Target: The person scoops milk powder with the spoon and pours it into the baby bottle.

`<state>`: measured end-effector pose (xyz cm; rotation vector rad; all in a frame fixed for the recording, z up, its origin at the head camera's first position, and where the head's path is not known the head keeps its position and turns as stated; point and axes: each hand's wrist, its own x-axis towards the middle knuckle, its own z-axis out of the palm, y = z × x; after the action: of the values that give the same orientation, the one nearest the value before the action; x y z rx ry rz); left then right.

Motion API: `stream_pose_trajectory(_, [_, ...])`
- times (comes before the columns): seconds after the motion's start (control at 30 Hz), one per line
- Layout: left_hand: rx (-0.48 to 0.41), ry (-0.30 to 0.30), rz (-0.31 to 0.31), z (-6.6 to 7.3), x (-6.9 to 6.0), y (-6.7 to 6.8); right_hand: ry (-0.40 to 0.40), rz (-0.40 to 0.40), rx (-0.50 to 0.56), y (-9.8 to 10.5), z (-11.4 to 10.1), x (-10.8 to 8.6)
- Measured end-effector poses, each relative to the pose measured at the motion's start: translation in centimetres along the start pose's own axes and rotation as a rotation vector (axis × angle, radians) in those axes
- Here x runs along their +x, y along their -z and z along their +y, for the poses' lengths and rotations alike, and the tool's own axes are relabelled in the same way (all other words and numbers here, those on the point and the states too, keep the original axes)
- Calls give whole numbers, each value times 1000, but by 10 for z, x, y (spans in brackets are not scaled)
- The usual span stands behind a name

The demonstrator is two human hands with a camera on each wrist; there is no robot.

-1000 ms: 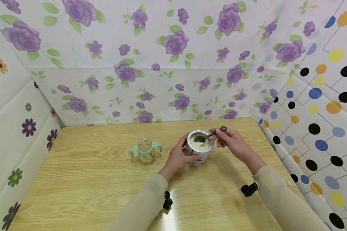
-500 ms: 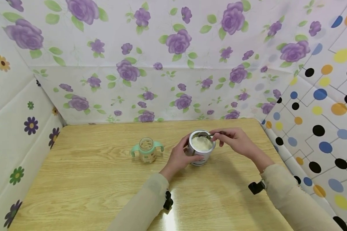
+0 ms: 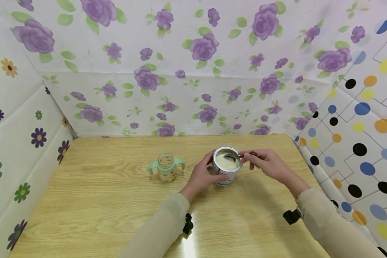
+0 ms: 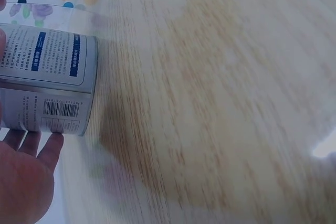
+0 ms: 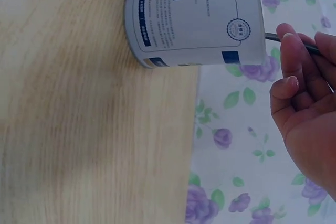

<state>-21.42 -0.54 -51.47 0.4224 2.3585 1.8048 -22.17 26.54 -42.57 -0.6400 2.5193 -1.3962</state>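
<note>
Pinches a spoon point(image 3: 234, 156) by its slim dark handle in the right hand point(image 3: 268, 163), entering the can's mouth from 3 o'clock. Grips the upright can point(image 3: 233, 174) at about 8 o'clock with the left hand point(image 3: 202, 175), wrapping thumb and fingers round the wall.

Has just shifted the spoon's bowl from 12 o'clock by the far rim, half a second ago, to about 2 o'clock over the powder point(image 3: 224, 164); by that, seems to be mid-scoop. Cannot tell the bowl's load.

Shows pale, fine, unevenly heaped powder inside a smooth cylinder, rimmed in bright metal and printed with dark text.

Has left the bottle point(image 3: 166, 172) standing at 9 o'clock from the can, well apart: clear, rounded, open-topped, with mint-green collar and curved twin handles.

Rests all on a glossy wood-grained table point(image 3: 100, 200), backed at 12 o'clock by a creased, rose-patterned sheet point(image 3: 180, 89).
</note>
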Motion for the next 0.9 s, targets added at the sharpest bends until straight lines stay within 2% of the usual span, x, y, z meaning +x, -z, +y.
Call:
stream_pose_trajectory(0.4, [7,-3,6,2,-1,0,-62,-48,178,-12,1,-1])
stream_pose_trajectory(0.9, [-3,-14,0,5,-4,1,-119,-47,329,-15,8,5])
